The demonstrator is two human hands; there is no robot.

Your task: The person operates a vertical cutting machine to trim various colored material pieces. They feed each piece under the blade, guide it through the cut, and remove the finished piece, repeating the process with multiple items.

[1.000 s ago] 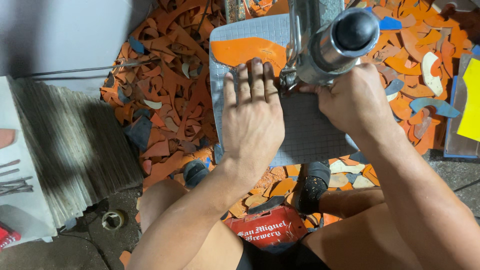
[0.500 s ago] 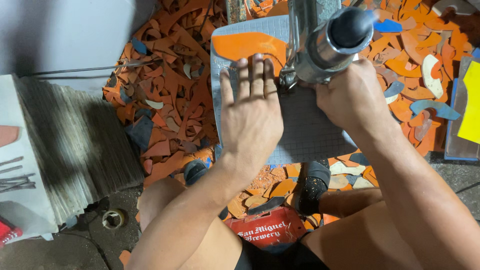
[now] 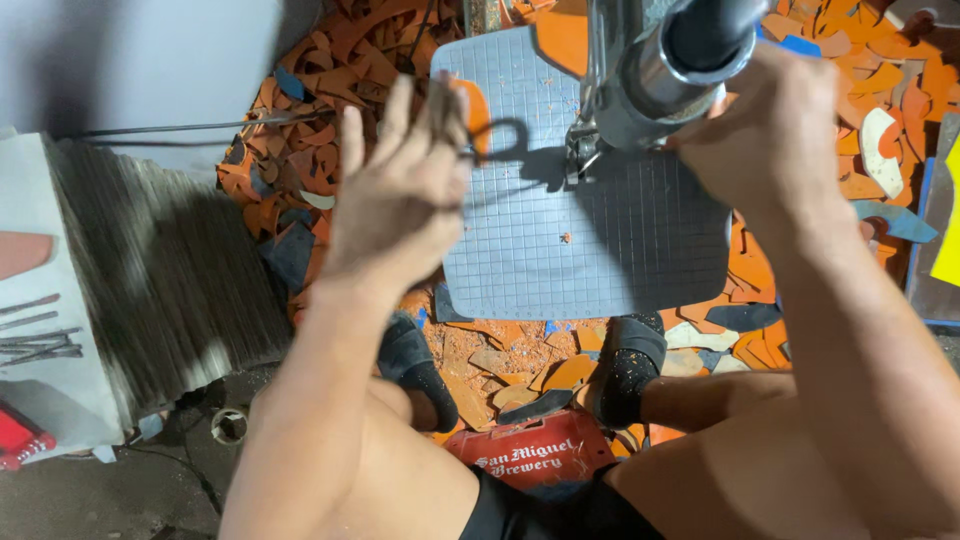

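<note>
My left hand (image 3: 395,195) is raised over the left edge of the grey gridded work plate (image 3: 560,250), blurred by motion. Its fingers pinch a thin orange cut piece (image 3: 476,112) with a dark curved strip hanging from it. My right hand (image 3: 775,130) is up against the machine's shiny metal cylinder (image 3: 665,75), and its fingers are hidden behind that cylinder. An orange sheet (image 3: 560,35) lies at the far edge of the plate, under the machine head. A few orange crumbs dot the plate.
Orange and blue offcuts (image 3: 300,170) cover the floor around the plate. At the left stands a stack of grey sheets (image 3: 150,260), with metal rods (image 3: 40,340) beside it. My feet in black sandals (image 3: 625,370) rest below the plate, above a red crate (image 3: 540,455).
My left hand has lifted off the plate and swung left with an orange cut piece. The right hand has risen from the plate to the machine's cylinder. The view has moved closer.
</note>
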